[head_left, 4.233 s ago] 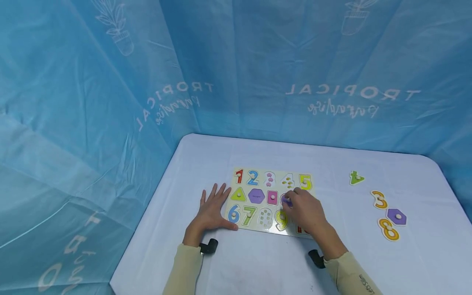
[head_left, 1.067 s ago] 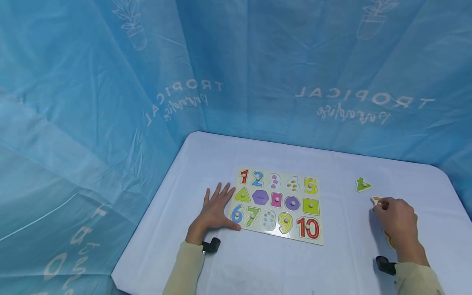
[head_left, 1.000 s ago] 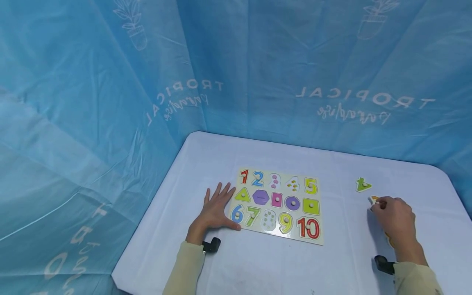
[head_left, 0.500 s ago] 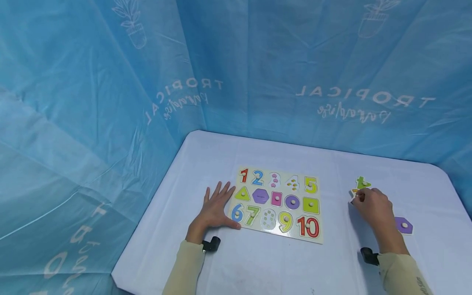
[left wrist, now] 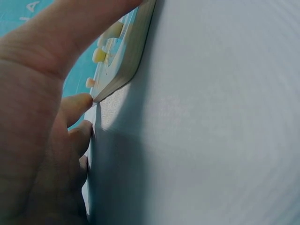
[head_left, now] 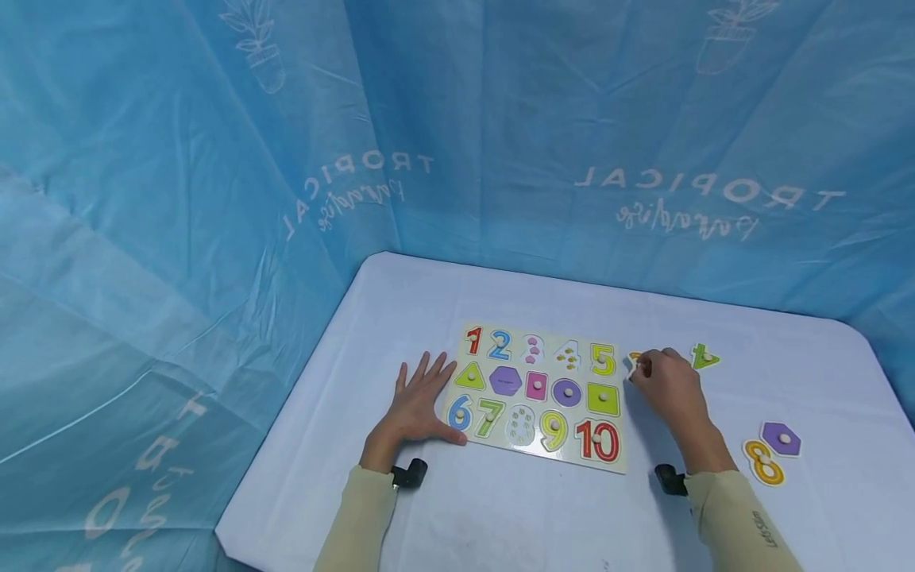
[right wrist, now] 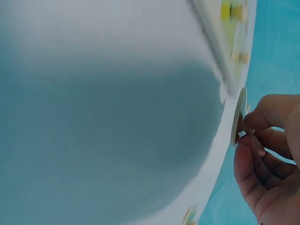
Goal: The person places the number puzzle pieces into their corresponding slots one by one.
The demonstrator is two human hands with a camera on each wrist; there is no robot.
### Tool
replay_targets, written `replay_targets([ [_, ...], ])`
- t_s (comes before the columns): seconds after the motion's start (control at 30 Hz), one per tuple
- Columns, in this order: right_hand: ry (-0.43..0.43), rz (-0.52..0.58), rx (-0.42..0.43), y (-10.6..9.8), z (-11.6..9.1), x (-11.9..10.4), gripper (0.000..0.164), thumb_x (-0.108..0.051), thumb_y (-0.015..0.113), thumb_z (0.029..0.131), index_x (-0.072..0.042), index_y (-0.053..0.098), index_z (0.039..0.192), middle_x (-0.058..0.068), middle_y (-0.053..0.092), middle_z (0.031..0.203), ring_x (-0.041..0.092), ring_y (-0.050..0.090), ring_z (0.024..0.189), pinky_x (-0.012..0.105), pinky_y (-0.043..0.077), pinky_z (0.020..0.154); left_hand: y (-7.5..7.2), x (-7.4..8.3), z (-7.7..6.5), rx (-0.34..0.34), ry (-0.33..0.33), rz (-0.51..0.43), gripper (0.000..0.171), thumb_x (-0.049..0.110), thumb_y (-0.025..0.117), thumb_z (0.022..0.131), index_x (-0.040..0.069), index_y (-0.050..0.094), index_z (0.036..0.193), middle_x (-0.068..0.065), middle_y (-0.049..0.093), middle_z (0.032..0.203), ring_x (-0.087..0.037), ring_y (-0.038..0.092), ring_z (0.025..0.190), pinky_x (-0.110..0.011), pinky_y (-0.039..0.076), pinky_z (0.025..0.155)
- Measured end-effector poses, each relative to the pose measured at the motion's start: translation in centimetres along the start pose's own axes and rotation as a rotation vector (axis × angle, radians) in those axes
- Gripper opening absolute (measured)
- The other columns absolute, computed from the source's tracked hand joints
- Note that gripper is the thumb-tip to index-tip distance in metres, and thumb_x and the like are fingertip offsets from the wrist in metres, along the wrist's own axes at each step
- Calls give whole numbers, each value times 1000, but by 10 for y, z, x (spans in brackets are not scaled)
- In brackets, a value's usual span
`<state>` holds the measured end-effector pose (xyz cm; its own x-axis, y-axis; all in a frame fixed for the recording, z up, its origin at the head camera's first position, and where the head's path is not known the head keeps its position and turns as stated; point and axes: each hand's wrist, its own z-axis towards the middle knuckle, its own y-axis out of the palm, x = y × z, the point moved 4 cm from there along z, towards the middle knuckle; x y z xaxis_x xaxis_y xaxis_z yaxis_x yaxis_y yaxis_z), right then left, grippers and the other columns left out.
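Observation:
My left hand [head_left: 413, 409] lies with fingers spread at the left edge of the wooden knob puzzle board [head_left: 584, 370], touching it. Pinched by its knob between thumb and fingers of my right hand [head_left: 672, 389] is the orange number 3 puzzle piece [right wrist: 239, 117]. It is held tilted, just off the board's upper right corner, mostly hidden by the hand in the head view. The board has bare recesses for 3 [head_left: 532, 350], 4 [head_left: 568, 356], 8 [head_left: 520, 426] and the hexagon [head_left: 505, 381]. Its other recesses hold knobbed pieces.
A green number 4 piece [head_left: 704, 357] lies right of my right hand. Nearer the front right, a purple hexagon piece [head_left: 781, 439] touches or nearly touches an orange number 8 piece [head_left: 764, 463]. Blue printed curtains [head_left: 472, 199] surround the white table [head_left: 500, 524].
My right hand left the purple circle on the board, picked up the number 3 piece at the right and carried it left to beside the board. My left hand stayed at the board's edge.

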<state>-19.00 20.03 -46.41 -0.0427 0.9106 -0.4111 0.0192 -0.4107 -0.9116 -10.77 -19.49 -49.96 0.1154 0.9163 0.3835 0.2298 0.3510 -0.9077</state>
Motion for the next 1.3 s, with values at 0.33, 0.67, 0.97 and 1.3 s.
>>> replay_targets([
  [0.33, -58, 23, -47, 22, 10, -41, 24, -12, 64, 88, 7, 64, 104, 14, 53, 88, 28, 51, 76, 38, 50, 65, 0, 0, 0, -3, -7, -9, 132, 77, 77, 45, 27, 22, 154, 5, 10, 160, -21, -7, 146, -52, -10, 112],
  [0.67, -69, 55, -72, 36, 15, -65, 26, -14, 65, 88, 5, 65, 106, 14, 55, 91, 29, 54, 79, 41, 53, 73, 2, 2, 2, 0, 15, -15, 132, 77, 77, 45, 25, 23, 154, 4, 11, 160, -22, -6, 146, -52, -11, 112],
  [0.97, -140, 40, -79, 49, 24, -95, 22, -13, 64, 87, 4, 66, 101, 10, 54, 86, 24, 53, 75, 39, 53, 72, 2, -1, -1, -16, 3, -1, 132, 79, 75, 46, 26, 21, 155, 6, 8, 160, -21, -8, 145, -51, -12, 111],
  [1.3, -135, 15, -133, 62, 30, -119, 23, -13, 64, 88, 2, 66, 105, 9, 54, 89, 24, 52, 79, 39, 51, 76, 2, -4, 1, 6, 13, -8, 132, 80, 75, 46, 27, 22, 154, 6, 9, 160, -20, -8, 145, -51, -12, 112],
])
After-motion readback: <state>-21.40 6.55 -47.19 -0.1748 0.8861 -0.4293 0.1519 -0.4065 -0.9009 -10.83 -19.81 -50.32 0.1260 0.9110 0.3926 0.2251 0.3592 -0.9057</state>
